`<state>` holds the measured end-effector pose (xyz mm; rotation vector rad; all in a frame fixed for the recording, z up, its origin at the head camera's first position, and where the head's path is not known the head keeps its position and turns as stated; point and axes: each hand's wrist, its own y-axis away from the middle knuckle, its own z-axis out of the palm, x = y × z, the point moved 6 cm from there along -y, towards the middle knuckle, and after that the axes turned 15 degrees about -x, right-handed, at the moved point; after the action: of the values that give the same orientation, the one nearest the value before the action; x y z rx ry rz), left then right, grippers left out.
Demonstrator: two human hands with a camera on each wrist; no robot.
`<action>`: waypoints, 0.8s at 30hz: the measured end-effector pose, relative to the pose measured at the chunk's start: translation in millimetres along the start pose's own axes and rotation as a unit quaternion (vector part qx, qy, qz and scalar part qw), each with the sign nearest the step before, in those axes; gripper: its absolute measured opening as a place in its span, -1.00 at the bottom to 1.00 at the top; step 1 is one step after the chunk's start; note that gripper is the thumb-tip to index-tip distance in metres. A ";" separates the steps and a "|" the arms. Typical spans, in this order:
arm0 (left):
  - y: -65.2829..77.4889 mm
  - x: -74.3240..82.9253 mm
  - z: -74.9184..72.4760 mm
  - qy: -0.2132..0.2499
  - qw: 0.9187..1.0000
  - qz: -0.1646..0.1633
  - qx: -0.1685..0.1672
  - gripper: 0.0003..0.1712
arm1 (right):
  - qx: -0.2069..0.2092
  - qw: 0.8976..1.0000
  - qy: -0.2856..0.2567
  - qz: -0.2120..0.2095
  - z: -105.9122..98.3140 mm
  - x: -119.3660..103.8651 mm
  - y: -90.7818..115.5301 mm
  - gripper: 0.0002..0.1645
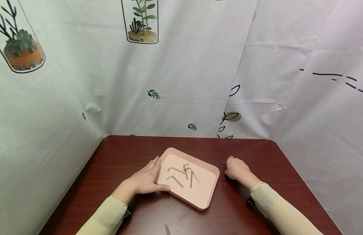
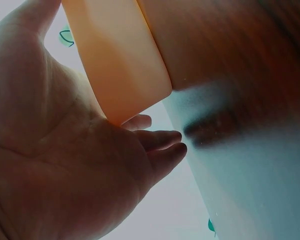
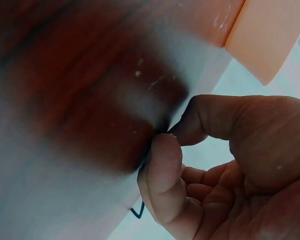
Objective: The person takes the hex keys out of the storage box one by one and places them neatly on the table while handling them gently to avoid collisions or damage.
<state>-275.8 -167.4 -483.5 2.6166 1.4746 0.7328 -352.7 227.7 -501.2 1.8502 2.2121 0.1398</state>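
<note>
A shallow pink tray (image 1: pixel 199 197) lies turned at an angle on the table, holding several brass-coloured hex keys (image 1: pixel 177 181). Around its left corner spreads my left hand (image 1: pixel 144 181), fingers straight along one side and thumb against the near rim. The left wrist view shows the tray wall (image 2: pixel 122 55) against the palm. To the right of the tray, low over the table, my right hand (image 1: pixel 238 169) pinches a thin rod (image 1: pixel 224 163) between thumb and forefinger. Only the rod's end sticks out; the fingers hide the rest, so its full shape cannot be seen.
The reddish-brown wooden table (image 1: pixel 134 147) has rounded far corners. White printed curtains (image 1: pixel 181 71) hang behind it and along both sides. Bare tabletop separates the tray from my right hand. A pale streak (image 1: pixel 167 229) shows near the front edge.
</note>
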 end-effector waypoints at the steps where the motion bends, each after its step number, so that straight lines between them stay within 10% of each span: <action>1: -0.2 -0.3 0.1 0.000 1.000 0.000 0.000 0.58 | -0.003 1.000 -0.004 -0.001 -4.5 -4.2 5.3 -0.66; 15: 0.1 1.3 -0.6 -0.002 1.000 0.004 0.003 0.57 | 0.010 1.000 0.013 -0.014 38.5 34.6 -39.0 -0.57; 24: -0.6 0.2 -0.3 -0.004 1.000 -0.001 0.000 0.58 | 0.004 1.000 0.001 -0.014 1.5 2.1 -0.2 -0.64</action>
<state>-276.3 -166.9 -483.3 2.6151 1.4738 0.7223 -352.9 229.6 -503.0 1.8235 2.2424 0.1266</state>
